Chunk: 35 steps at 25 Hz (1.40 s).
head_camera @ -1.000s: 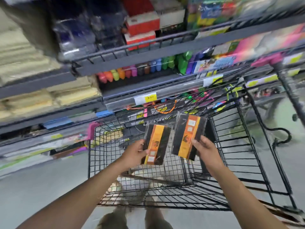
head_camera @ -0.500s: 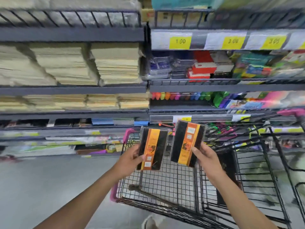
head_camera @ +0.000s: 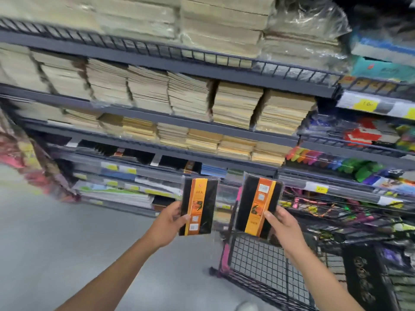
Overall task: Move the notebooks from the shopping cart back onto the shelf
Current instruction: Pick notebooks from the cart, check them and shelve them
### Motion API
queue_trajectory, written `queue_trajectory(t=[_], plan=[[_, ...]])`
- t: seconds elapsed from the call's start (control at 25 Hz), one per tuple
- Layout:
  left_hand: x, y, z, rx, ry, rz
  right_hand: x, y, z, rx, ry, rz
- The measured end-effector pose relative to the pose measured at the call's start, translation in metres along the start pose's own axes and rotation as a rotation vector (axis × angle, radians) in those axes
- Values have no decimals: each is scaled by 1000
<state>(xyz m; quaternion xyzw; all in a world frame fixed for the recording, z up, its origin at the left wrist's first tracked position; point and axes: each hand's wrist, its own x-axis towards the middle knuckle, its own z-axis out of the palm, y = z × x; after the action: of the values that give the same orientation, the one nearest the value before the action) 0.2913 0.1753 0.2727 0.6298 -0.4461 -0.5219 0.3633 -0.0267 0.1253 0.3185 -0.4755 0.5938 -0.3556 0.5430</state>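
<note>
Fingers of my left hand grip a black-and-orange notebook; my right hand grips a second notebook, facing the shelf.

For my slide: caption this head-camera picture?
Left hand and right hand hold black orange-banded notebooks before grey metal shelves.

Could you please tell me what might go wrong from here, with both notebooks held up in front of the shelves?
1. The left hand and right hand each grip only the lower part of the left notebook and right notebook; the glossy covers might slip.
2. The shopping cart rim lies close under the right forearm and could snag it.
</note>
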Motion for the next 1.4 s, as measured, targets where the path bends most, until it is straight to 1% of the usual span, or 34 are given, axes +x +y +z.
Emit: queue_trajectory(t=[0.2, 0.44, 0.6, 0.8, 1.2, 1.4], plan=[[-49, -14, -105, -23, 56, 29, -29, -17, 98, -36, -27, -61], [-79, -26, -174, -36, 121, 58, -47, -45, 165, -56, -59, -80], [-81, -28, -190, -29, 149, 58, -39, -50, 186, -56, -66, -82], [-61, -21, -201, -62, 157, 38, -9, -51, 201, -93, -86, -60], [9, 11, -212, 30, 161, 83, 56, -67, 205, -103, -96, -28], [43, 19, -220, 51, 118, 100, 76, -75, 205, -83, -56, -15]])
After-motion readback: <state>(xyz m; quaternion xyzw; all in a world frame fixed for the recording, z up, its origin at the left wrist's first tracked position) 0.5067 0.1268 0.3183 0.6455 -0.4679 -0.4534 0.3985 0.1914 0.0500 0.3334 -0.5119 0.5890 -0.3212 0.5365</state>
